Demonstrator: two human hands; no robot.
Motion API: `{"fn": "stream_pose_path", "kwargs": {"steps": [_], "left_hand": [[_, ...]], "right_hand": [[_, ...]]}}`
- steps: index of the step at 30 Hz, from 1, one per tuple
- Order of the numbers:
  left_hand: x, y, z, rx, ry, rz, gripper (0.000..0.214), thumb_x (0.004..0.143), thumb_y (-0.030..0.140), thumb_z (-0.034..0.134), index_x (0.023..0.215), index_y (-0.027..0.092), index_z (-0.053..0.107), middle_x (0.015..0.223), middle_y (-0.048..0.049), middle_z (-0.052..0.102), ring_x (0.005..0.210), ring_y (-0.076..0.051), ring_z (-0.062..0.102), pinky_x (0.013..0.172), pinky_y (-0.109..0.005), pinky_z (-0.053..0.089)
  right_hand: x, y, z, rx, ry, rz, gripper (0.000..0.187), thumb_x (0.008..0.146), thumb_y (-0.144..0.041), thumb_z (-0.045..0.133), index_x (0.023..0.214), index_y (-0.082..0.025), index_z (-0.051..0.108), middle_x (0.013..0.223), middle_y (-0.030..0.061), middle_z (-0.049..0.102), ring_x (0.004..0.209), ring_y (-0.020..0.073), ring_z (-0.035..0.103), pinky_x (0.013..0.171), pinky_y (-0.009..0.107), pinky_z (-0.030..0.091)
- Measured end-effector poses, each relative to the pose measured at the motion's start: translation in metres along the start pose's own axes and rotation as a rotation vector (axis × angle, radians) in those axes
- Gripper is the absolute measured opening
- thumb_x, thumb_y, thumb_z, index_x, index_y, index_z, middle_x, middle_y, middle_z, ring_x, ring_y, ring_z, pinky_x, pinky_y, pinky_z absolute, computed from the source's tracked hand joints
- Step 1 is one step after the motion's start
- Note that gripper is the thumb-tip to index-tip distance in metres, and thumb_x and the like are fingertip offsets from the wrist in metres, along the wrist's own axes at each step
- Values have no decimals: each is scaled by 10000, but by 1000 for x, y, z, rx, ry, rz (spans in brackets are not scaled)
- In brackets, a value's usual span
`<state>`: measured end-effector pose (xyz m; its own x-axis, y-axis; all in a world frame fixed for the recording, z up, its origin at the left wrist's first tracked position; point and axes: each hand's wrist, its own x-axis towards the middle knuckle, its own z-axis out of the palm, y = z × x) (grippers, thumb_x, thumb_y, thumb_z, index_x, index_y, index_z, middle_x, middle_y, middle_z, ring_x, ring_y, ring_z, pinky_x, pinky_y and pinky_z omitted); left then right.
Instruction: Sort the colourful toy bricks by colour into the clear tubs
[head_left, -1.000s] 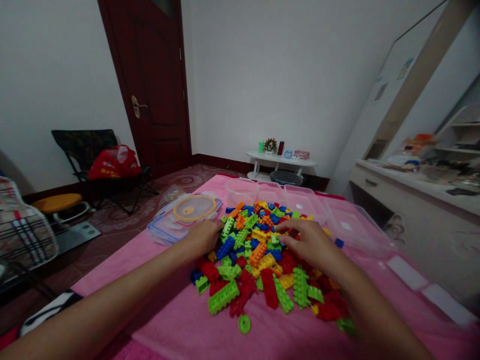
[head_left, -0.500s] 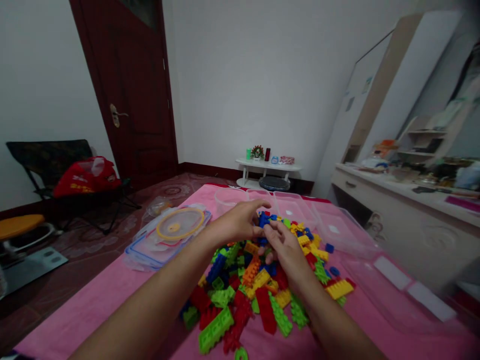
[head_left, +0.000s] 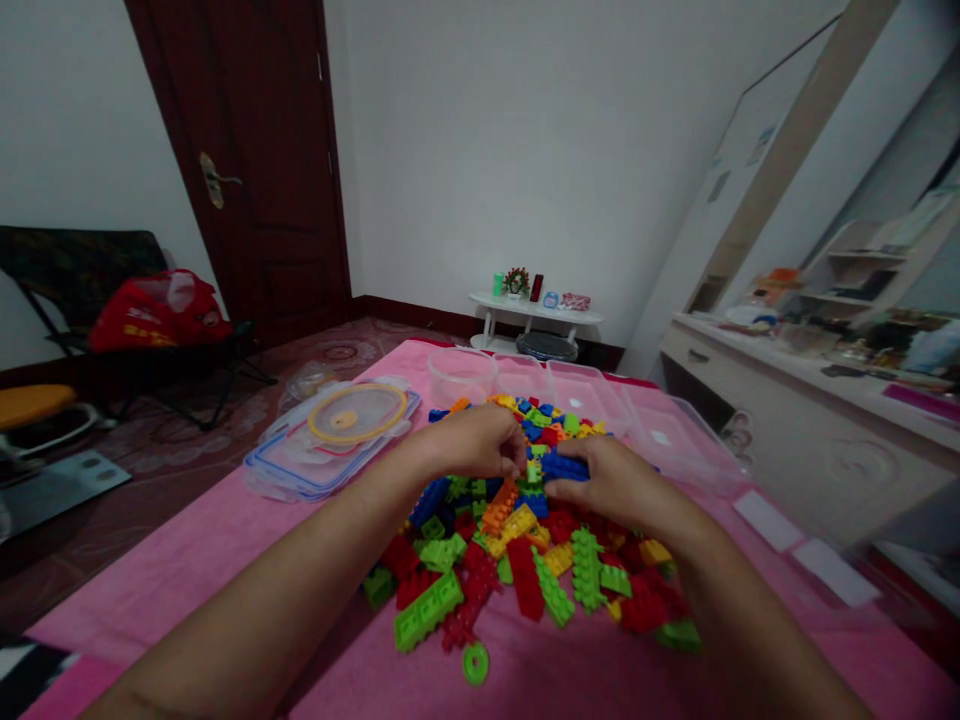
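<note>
**Left hand** (head_left: 474, 443): recorded above the far half of the brick pile (head_left: 525, 560). The fingers were curled close and the tips pinched on a small green brick (head_left: 533, 470).

**Right hand** (head_left: 611, 482): recorded above the pile's right half. The fingers were narrowed and closed on a blue brick (head_left: 564, 465).

**Held bricks:** both were kept touching, just above the pile's middle.

**Clear lids** (head_left: 330, 445): noted stacked left of the pile.

**Clear tubs** (head_left: 525, 378): noted behind the pile.

**Pink cloth** (head_left: 225, 590): found spread beneath the pile.
</note>
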<state>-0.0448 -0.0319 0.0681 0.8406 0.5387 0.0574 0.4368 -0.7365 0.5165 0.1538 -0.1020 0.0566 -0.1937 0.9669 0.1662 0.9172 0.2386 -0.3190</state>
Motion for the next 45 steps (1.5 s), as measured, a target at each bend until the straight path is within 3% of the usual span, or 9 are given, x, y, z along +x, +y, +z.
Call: {"fn": "stream_pose_path", "kwargs": {"steps": [3,9,16,22,27,30,33,38,45], "left_hand": [[1,-2,10,45,-24,-26,176,665,134,645,796,191,748,686,-4,708,587,-119,589,515,-182,367],[6,-11,19,52,3,-6,146,686,189,641,792,195,742,692,-7,703,608,-130,588,539,-199,374],[10,0,19,14,187,26,419,739,397,653,1088,167,680,983,-69,704,819,-191,615,687,-240,427],[18,0,28,-58,245,68,227,775,222,585,950,172,721,745,-26,684,672,-161,587,622,-237,414],[22,2,32,-682,274,-159,281,760,170,539,1016,137,651,639,-18,615,542,-123,581,550,-229,476],[24,3,34,-1313,141,-256,318,751,149,486,1053,139,584,702,-37,625,601,-141,639,573,-258,530],[26,2,37,-1753,-44,-323,271,797,263,475,1004,115,568,699,-62,631,625,-178,662,590,-325,562],[29,1,47,-1984,-93,-359,377,887,445,439,935,99,582,605,-34,611,470,-115,589,541,-297,564],[30,5,55,-1988,-76,-329,336,918,400,438,950,101,589,613,-20,634,419,-99,578,460,-248,548]], "right_hand": [[-7,-12,11,-247,-110,30,139,585,-281,746,700,-229,686,710,36,677,663,210,620,556,263,367],[-5,-19,22,-386,-66,15,69,640,-230,673,700,-217,704,734,100,702,719,265,655,569,291,388],[-5,2,-11,-247,31,85,112,679,-311,620,647,-220,677,605,33,653,526,163,573,465,246,271],[2,6,-8,50,95,129,167,723,-338,585,691,-198,670,614,12,640,564,164,574,492,232,348],[9,7,-3,177,288,108,260,739,-398,607,858,-176,667,776,44,679,701,198,615,615,277,437],[11,4,3,251,440,109,418,747,-442,608,1062,-168,621,1003,96,670,904,238,619,772,342,472],[11,-3,13,286,465,55,566,738,-413,625,1241,-177,522,1187,125,586,1086,256,556,918,398,439],[11,-11,23,241,401,-62,636,682,-233,663,1291,-198,484,1266,120,528,1187,257,495,1011,420,387],[13,-19,20,397,417,-45,686,617,-194,711,1270,-206,501,1247,117,550,1080,237,570,939,399,458]]}}
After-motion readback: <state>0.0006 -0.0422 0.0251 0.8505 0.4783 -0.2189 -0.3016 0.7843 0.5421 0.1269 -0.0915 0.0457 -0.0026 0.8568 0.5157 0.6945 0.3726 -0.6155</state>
